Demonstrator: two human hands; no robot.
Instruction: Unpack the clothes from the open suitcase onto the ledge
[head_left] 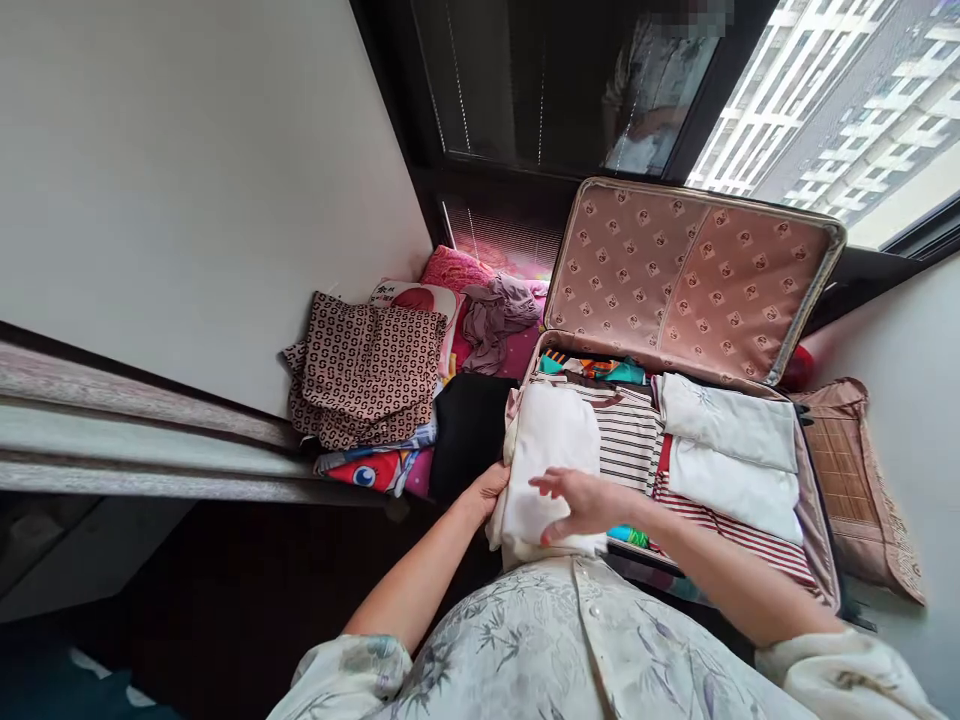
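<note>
A white folded garment (553,430) lies over the left part of the open suitcase (821,540), near my body. My left hand (493,487) grips its left edge, some fingers out of sight. Just above the cloth hovers my right hand (574,502), open with the fingers apart. Right of the garment, a striped top (626,440) is folded in the case. Two white folded pieces, one with a plant-like print (727,420) and one plain (735,488), rest on a red-striped garment (757,545) at the right.
Left of the case are a black folded cloth (472,425) and a brown patterned cloth pile (371,365). A mauve crumpled cloth (495,320) lies behind. The pink-lined lid (675,270) stands raised against the window. A brown woven mat (851,470) sits at the right.
</note>
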